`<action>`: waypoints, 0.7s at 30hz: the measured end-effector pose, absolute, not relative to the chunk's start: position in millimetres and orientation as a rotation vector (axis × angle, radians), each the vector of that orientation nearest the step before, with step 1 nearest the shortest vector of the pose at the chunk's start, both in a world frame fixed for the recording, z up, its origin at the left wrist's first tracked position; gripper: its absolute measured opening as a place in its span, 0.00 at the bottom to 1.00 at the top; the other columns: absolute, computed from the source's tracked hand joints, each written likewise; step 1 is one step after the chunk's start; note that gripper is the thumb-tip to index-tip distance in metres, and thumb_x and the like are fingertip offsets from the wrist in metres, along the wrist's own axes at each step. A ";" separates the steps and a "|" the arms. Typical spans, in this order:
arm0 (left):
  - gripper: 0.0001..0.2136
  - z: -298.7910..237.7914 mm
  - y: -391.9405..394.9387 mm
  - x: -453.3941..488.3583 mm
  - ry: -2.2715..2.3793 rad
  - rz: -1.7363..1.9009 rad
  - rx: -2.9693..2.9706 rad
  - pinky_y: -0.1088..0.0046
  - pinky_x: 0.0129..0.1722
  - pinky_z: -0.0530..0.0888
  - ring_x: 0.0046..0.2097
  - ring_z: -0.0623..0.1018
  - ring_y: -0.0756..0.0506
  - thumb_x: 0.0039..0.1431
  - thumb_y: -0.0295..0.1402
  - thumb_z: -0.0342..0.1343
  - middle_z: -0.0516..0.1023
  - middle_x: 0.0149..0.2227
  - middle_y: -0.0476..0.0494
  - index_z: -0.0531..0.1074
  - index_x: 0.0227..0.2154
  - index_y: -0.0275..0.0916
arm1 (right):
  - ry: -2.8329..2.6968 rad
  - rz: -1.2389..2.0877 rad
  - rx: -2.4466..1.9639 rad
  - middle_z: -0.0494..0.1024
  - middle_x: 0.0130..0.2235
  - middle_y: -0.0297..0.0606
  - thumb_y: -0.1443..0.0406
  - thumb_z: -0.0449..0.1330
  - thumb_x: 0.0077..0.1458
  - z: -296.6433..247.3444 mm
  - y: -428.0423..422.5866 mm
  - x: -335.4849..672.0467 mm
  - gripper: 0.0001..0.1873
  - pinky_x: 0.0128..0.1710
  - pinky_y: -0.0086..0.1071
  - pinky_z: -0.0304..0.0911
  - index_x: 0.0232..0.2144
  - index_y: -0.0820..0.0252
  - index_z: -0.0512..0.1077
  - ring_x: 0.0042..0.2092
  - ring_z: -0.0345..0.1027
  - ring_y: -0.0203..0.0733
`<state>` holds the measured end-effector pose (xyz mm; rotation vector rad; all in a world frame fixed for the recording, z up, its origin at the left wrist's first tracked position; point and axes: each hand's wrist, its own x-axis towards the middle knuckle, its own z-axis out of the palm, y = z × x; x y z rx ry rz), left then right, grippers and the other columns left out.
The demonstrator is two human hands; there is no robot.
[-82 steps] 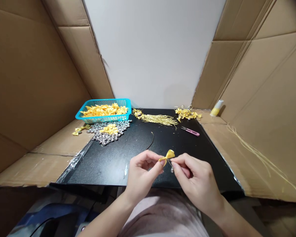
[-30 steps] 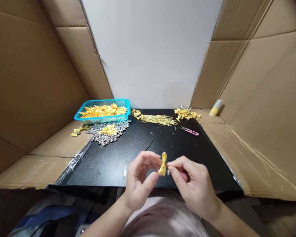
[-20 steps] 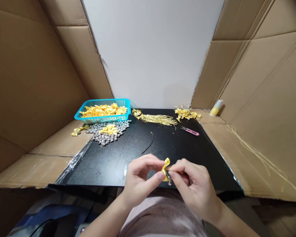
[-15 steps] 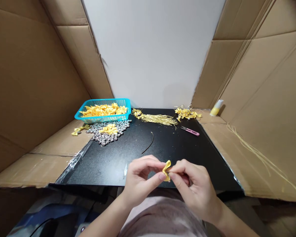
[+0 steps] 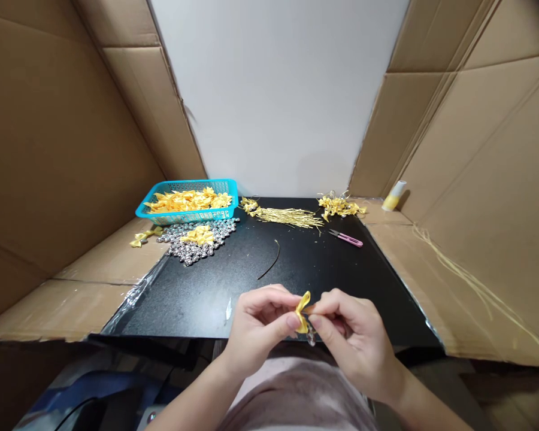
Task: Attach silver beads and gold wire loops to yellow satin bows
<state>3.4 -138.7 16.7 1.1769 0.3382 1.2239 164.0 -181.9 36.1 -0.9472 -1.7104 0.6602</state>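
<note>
A small yellow ribbon bow [image 5: 302,312] is pinched between the thumb and fingers of my left hand [image 5: 265,320], above the near edge of the black table. Close against the bow's right side, my right hand [image 5: 348,326] is closed in a pinch; what lies between those fingertips is too small and hidden to tell. A shiny silver bead or bell [image 5: 311,339] hangs just under the bow, beside my right thumb. Farther off, a thin dark curved cord [image 5: 269,263] lies on the table beyond my hands.
At the back left stands a blue basket [image 5: 186,219] of yellow bows, behind silver beads [image 5: 193,254] with several bows on top. Yellow cords [image 5: 290,217], a pile of corded bows [image 5: 339,206] and pink thread snips [image 5: 347,238] lie farther right. A thread spool [image 5: 394,196] stands by the cardboard wall.
The silver bead or bell now shows below the bow, where it was mostly hidden before. Both hands have shifted only slightly and keep their pinch.
</note>
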 end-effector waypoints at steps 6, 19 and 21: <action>0.06 17.8 -140.2 3.0 0.355 1.209 1.182 0.86 0.23 0.74 0.26 0.77 0.55 0.50 0.28 0.67 0.78 0.27 0.47 0.83 0.33 0.44 | -1.715 0.639 -0.938 0.65 0.22 0.27 0.69 0.56 0.60 37.8 -181.6 163.6 0.07 0.21 0.26 0.49 0.28 0.58 0.69 0.22 0.52 0.29; 0.07 17.5 -137.6 4.1 0.359 1.199 1.215 0.86 0.25 0.75 0.26 0.76 0.55 0.50 0.26 0.67 0.78 0.27 0.47 0.83 0.32 0.43 | -1.692 0.689 -0.935 0.66 0.23 0.27 0.69 0.57 0.59 33.1 -180.2 161.1 0.06 0.22 0.26 0.50 0.29 0.57 0.69 0.23 0.53 0.30; 0.07 16.8 -137.5 4.0 0.357 1.202 1.209 0.86 0.25 0.74 0.26 0.77 0.55 0.50 0.26 0.67 0.78 0.27 0.48 0.83 0.32 0.43 | -1.675 0.691 -0.935 0.67 0.23 0.27 0.69 0.57 0.59 32.8 -179.0 161.0 0.06 0.23 0.26 0.52 0.29 0.57 0.69 0.23 0.55 0.30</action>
